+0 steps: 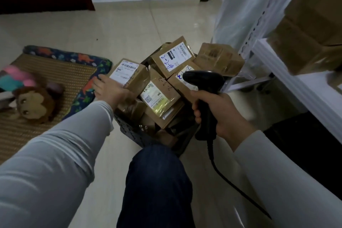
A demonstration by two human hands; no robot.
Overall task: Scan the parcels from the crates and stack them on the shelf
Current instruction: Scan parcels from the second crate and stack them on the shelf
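Knee point(157, 181): bent, just short of the crate point(129, 133)
Cord point(231, 187): trailing down from the scanner, right of the knee; likely to snag or drag on a turn toward the shelf
Right hand point(220, 114): clenched round scanner point(203, 83) grip, nose aimed over the heap
Left hand point(109, 89): clasping near end of parcel point(129, 74), fingers down its left side, thumb hidden
Parcel: label up, at crate's left edge, leaning on neighbours
Heap point(174, 57): piled loose above the rim, several tilted; lifting the parcel could tip neighbours onto the floor point(129, 24)
Shelf point(314, 94): at right, boxes point(311, 29) already stacked, blurred; one-handed carry there could slip, grip being on one end only
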